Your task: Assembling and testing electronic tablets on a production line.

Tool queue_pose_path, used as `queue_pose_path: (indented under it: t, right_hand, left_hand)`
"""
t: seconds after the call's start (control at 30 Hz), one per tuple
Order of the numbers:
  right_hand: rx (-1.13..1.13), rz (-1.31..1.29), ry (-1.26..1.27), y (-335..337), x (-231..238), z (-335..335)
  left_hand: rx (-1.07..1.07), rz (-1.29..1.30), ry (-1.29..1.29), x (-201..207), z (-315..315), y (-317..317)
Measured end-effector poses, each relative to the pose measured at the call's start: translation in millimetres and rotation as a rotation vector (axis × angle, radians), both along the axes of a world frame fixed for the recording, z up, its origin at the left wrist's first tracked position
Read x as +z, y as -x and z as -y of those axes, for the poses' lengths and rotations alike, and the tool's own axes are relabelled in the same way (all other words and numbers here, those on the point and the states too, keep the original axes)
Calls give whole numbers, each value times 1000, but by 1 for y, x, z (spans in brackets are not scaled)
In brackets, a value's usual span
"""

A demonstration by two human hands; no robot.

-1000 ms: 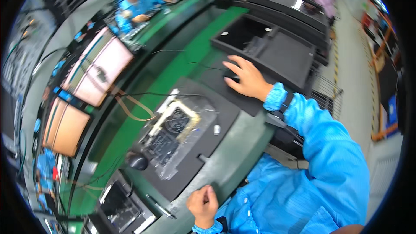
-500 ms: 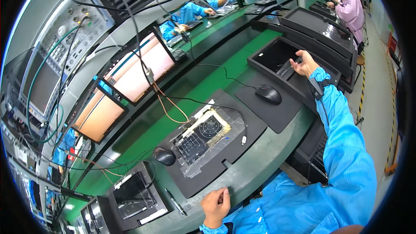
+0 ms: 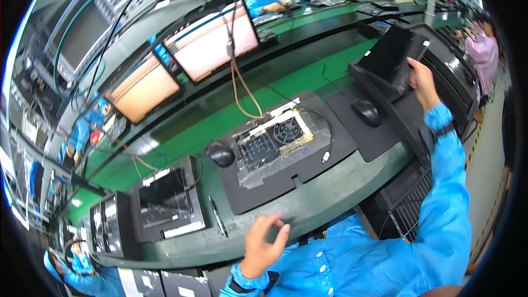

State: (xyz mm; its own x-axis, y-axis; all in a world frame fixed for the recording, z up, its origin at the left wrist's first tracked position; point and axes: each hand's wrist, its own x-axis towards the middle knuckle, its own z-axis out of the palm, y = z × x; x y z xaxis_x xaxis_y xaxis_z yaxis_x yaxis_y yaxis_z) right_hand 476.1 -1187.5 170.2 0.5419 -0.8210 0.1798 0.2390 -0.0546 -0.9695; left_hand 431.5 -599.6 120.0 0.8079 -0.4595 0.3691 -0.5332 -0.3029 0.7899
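At the right, my right hand point(image 3: 422, 80) grips the near right edge of a flat black display panel point(image 3: 386, 55). The panel is tilted up over a black tray point(image 3: 406, 113). My left hand point(image 3: 264, 243) hovers by the bench's front edge, thumb and fingers apart in a curve, with nothing in it. Ahead of that hand, a dark fixture board point(image 3: 274, 142) with a square grid pattern and a round pattern lies on a black mat point(image 3: 242, 201). A dark pen point(image 3: 218, 216) rests on the bench to its left.
Two black mice point(image 3: 366, 113) point(image 3: 220, 154) sit either side of the board. Another black panel point(image 3: 165, 198) lies at the left. Two lit monitors point(image 3: 213, 44) point(image 3: 142, 89) stand behind, with cables hanging down. Co-workers in blue point(image 3: 269, 0) sit across the bench.
My right hand has raised the black panel from the tray, tilting it up. My left hand's fingers have opened from a loose curl. The whole view has shifted.
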Motion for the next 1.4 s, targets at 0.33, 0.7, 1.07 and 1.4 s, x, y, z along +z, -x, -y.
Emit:
queue_pose_path:
  t: [0.33, 0.7, 1.07, 1.4]
  right_hand:
    - [847, -147, -129, 57, -34, -270]
    - [675, -121, 1383, 17, -73, -256]
    - [1004, 36, 573, 35, -23, -396]
    - [942, 127, 742, 32, 23, -335]
  left_hand:
    - [-303, -1124, 792, 1, 43, -18]
    - [-104, -959, 1383, -20, -75, 1]
    - [106, -925, 1516, -31, -83, -10]
    - [293, -572, 433, 51, -139, 22]
